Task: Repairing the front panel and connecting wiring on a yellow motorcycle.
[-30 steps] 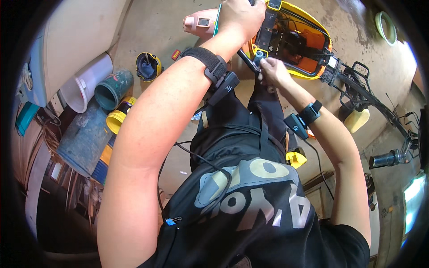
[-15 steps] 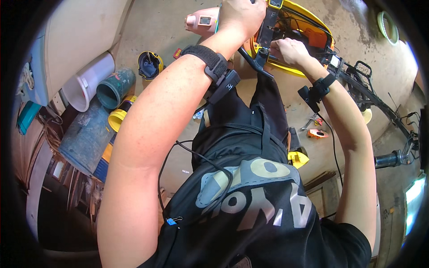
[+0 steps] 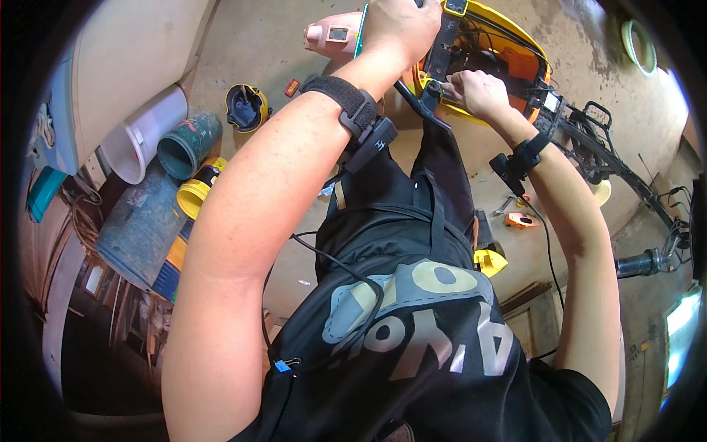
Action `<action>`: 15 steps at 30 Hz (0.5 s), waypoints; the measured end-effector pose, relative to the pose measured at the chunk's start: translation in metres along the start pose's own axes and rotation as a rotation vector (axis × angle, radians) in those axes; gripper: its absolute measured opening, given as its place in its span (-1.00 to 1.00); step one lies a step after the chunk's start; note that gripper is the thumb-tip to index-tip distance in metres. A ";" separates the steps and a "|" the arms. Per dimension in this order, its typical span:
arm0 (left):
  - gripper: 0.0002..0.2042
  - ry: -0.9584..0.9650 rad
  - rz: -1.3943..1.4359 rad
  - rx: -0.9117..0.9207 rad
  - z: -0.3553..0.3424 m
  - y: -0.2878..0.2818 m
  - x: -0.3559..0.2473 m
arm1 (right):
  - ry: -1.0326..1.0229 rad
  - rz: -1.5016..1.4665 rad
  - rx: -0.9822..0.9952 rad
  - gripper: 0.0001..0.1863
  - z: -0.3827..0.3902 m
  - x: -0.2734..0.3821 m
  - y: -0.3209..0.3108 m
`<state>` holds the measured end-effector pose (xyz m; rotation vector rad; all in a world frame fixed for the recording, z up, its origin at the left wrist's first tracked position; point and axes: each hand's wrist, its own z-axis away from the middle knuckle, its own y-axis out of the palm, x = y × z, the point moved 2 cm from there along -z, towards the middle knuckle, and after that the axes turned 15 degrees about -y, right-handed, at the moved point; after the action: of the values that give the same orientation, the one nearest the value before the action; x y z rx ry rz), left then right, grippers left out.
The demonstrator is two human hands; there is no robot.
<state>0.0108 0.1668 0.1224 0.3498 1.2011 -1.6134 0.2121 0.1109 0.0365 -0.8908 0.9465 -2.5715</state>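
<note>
A machine with an open yellow and orange housing (image 3: 536,51) stands at the top of the head view, dark wires inside. A black metal bar (image 3: 442,51) runs along its left side. Over the left of that bar, my left hand (image 3: 401,29) is closed, its fingers curled and partly cut off by the upper edge; what it grips is hidden. My right hand (image 3: 480,93) reaches to the housing's near edge with fingers pinched beside a round black fitting (image 3: 433,88). Anything in that pinch is too small to make out. A black bent lever (image 3: 421,109) juts toward me.
Pink casing (image 3: 335,37) lies left of my left hand. A yellow and dark helmet-like shell (image 3: 247,108) rests on the floor. Buckets (image 3: 190,145) and a blue drum (image 3: 140,228) stand at left. Small tools (image 3: 506,204) and an orange part (image 3: 521,220) lie right of my legs.
My right hand has shifted slightly nearer to me, its fingertips still by the black fitting. My left hand stays almost in place.
</note>
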 end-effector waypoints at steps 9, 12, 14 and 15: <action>-0.66 0.021 0.040 -0.001 0.003 -0.001 0.000 | 0.429 -0.448 -0.169 -0.43 0.016 0.025 0.046; -0.66 0.007 0.057 0.003 0.004 -0.002 0.000 | 0.588 -0.728 -0.271 -0.51 0.015 0.050 0.072; -0.66 -0.016 0.052 0.011 0.004 -0.001 0.000 | 0.705 -0.815 -0.391 -0.59 0.010 0.066 0.084; -0.66 -0.028 0.047 0.016 0.004 -0.002 0.000 | 0.721 -0.994 -0.454 -0.62 0.008 0.072 0.088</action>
<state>0.0106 0.1635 0.1249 0.3621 1.1520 -1.5827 0.1636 0.0102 0.0164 -0.5884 1.6381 -3.7593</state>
